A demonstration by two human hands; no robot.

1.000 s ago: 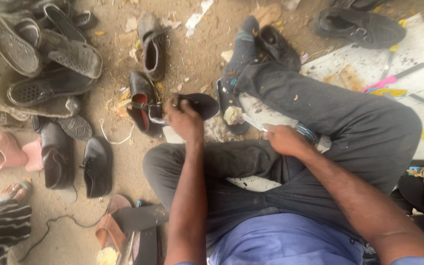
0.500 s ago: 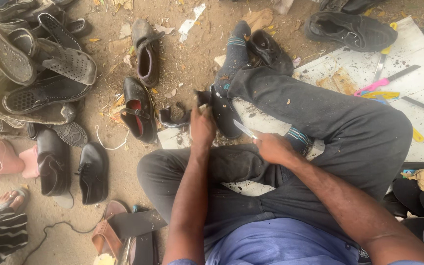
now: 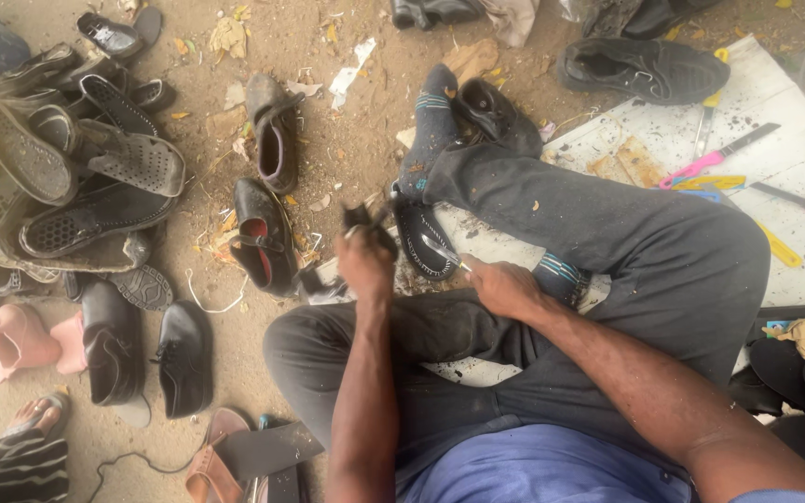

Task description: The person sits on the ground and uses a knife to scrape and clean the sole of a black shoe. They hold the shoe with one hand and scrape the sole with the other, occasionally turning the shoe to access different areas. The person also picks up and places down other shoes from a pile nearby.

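Dirt ground w/ shoes, left hand [image 3: 365,264] grip closed on dark sandal [image 3: 418,237], right hand [image 3: 503,287] fist gripping metal blade [image 3: 442,251]

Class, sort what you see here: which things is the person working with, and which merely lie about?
In use:
left hand
right hand
black shoe sole
thin metal blade

Lying about:
heap of black sandals
pink-handled knife
pale pink shoes

Black shoe sole [image 3: 418,244], dark grey trousers [image 3: 626,242], a blue shirt [image 3: 542,466], teal-striped socks [image 3: 436,112] (dark otherwise), pink-handled knife [image 3: 715,156], pink shoes [image 3: 13,337].
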